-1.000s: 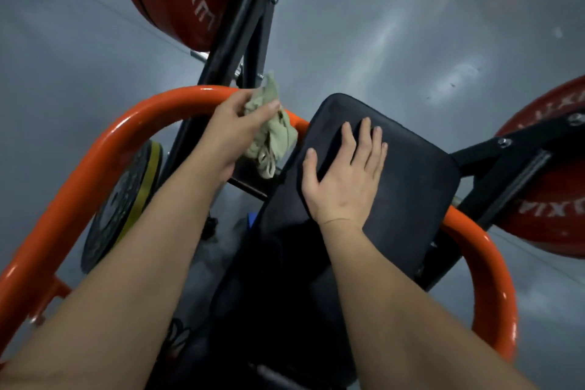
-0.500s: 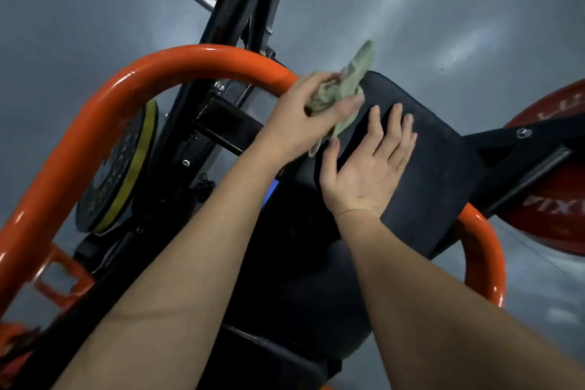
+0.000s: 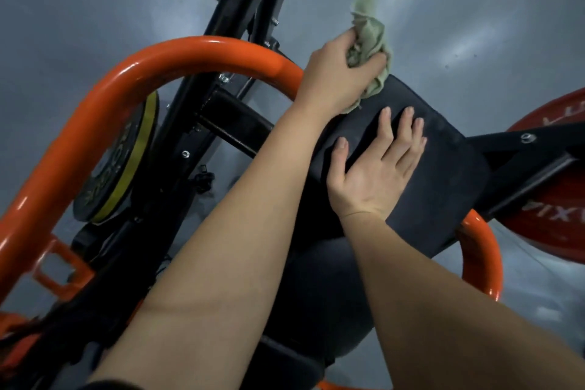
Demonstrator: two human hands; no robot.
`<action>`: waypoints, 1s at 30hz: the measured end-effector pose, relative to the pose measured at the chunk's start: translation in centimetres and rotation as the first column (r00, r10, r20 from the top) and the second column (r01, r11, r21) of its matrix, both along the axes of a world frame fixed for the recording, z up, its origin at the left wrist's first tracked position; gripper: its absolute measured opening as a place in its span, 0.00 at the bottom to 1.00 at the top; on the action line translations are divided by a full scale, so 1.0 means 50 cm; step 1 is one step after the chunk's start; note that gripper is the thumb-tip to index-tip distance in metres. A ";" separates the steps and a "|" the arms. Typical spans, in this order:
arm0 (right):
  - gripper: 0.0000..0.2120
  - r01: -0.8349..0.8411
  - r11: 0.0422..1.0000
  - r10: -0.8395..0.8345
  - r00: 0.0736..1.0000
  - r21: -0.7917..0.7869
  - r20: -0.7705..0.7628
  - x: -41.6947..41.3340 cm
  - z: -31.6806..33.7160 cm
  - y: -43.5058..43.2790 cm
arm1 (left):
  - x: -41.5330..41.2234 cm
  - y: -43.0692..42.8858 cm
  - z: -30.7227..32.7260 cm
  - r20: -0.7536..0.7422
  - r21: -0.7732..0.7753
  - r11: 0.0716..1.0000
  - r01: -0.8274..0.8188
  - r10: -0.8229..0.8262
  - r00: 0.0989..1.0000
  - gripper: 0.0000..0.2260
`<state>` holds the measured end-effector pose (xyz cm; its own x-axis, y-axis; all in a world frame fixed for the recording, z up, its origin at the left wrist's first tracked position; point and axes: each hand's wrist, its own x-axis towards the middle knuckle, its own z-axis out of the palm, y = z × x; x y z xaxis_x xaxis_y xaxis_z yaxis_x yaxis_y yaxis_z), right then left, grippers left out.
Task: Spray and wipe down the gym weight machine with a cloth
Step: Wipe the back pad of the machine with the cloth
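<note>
At the pad's [image 3: 443,180] far edge | left hand [image 3: 335,79] fists the cloth [image 3: 368,32], nearer the unwiped face | right hand [image 3: 376,174] spread flat, bracing mid-pad.

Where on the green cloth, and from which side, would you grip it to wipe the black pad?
Grip the bunched middle of the green cloth from above, as the left hand does now. Its loose tail hangs down onto the top edge of the black pad, so the fingers would likely stay clear of the wiping face. The right hand lies flat on the pad.
</note>
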<state>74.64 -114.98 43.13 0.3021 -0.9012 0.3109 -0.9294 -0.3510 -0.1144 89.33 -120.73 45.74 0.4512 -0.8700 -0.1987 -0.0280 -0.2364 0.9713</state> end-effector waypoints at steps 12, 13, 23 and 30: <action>0.35 0.001 0.999 0.000 1.000 0.038 -0.029 0.001 0.007 0.000 | -0.042 0.270 -0.039 -0.213 0.090 0.994 -0.056 0.074 0.974 0.16; 0.35 0.003 1.000 -0.003 1.000 0.030 -0.026 0.001 0.007 0.000 | -0.033 0.239 -0.032 -0.175 0.074 0.997 -0.036 0.048 0.983 0.16; 0.34 -0.009 1.000 0.008 0.999 -0.018 -0.038 -0.003 -0.001 -0.003 | -0.029 0.147 -0.024 -0.166 0.164 0.984 -0.076 0.104 0.981 0.24; 0.34 -0.006 1.000 0.006 0.999 -0.004 -0.032 -0.003 0.000 0.000 | -0.054 0.331 -0.079 -0.160 0.303 0.951 -0.065 0.118 0.980 0.18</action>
<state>74.50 -114.96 43.12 0.3170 -0.8980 0.3052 -0.9304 -0.3568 -0.0835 86.64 -104.18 41.80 0.4617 -0.7169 -0.5224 0.1700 -0.5064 0.8454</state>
